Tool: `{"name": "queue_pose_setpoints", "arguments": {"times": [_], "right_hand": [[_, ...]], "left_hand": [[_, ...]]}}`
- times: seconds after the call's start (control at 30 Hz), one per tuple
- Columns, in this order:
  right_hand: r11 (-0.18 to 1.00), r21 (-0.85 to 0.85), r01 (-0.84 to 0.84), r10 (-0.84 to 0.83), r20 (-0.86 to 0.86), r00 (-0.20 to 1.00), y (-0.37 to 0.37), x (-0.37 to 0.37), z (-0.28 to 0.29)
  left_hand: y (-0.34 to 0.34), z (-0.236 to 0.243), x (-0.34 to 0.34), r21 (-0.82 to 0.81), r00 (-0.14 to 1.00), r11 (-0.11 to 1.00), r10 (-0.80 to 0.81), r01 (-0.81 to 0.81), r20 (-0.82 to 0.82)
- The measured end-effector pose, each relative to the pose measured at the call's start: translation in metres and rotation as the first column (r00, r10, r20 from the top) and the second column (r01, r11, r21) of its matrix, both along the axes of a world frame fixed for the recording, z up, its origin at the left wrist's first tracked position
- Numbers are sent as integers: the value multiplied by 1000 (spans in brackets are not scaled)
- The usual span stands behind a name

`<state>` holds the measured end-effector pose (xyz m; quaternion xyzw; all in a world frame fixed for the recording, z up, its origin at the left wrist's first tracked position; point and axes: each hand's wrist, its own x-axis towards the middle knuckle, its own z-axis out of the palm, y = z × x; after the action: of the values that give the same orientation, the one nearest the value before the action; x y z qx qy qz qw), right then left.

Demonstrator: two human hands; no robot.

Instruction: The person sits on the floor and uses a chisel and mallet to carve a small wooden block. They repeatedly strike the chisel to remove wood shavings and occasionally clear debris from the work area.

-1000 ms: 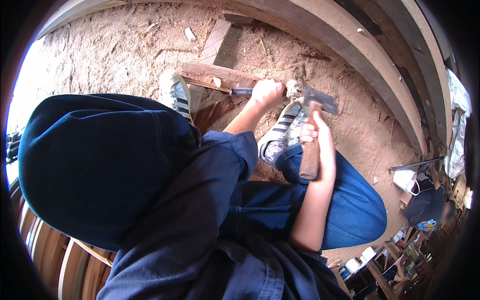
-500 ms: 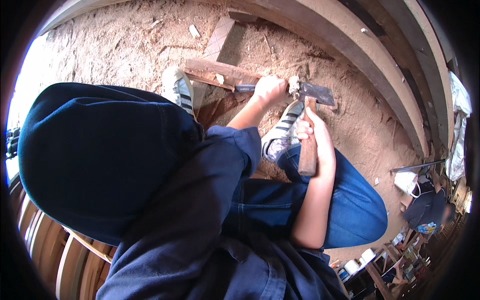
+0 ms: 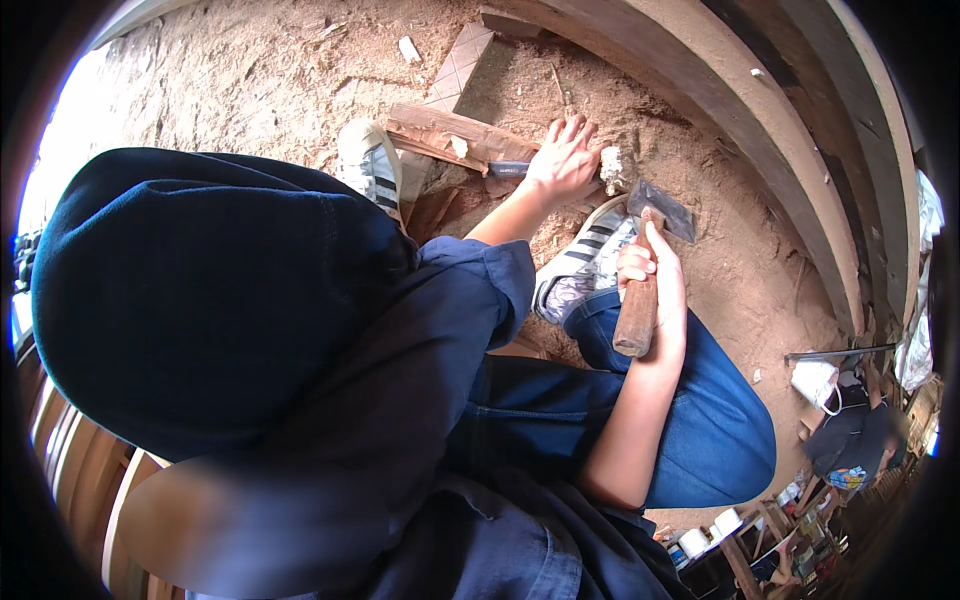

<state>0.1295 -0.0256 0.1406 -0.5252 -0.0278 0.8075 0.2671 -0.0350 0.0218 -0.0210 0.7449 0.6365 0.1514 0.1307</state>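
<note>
My left hand (image 3: pixel 563 165) lies palm down with its fingers spread, over the middle of a chisel. The chisel's dark metal shank (image 3: pixel 508 169) shows on one side of the hand. On the other side a pale, frayed handle end (image 3: pixel 614 168) sticks out. The chisel's tip meets a wooden timber (image 3: pixel 465 135), where I cannot see the cutting edge. In my right hand (image 3: pixel 650 270) is a hammer with a dark metal head (image 3: pixel 668 212) and a thick wooden handle (image 3: pixel 636 325). The hammer head sits just right of the frayed end, apart from it.
My shoes (image 3: pixel 370 165) stand on either side of the work, my bent knees at left and right. Large curved beams (image 3: pixel 720 130) arch along the upper right. Wood chips (image 3: pixel 408 50) lie on the dusty ground. Far right are a white bucket (image 3: pixel 815 382) and another person (image 3: pixel 850 440).
The fingers of my left hand have opened from a closed grip on the chisel and spread out. The hammer has tilted, its head a little lower and further right.
</note>
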Motion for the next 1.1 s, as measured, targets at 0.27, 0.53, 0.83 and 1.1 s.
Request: {"name": "queue_pose_setpoints", "arguments": {"times": [0.27, 0.53, 0.83, 1.1], "right_hand": [[957, -204, 207, -247, -193, 950, 5, -10, 7], [962, -168, 216, -246, -179, 953, 9, -17, 16], [961, -200, 190, -230, -199, 953, 9, -13, 5], [948, -141, 286, -306, -148, 941, 8, 1, 20]], "left_hand": [[12, 21, 6, -186, 986, 974, -146, 129, -79], [23, 5, 9, -155, 988, 976, -155, 151, -15], [7, -22, -1, -83, 979, 979, -191, 185, -68], [-21, 18, 43, -158, 966, 953, -255, 257, 35]]}}
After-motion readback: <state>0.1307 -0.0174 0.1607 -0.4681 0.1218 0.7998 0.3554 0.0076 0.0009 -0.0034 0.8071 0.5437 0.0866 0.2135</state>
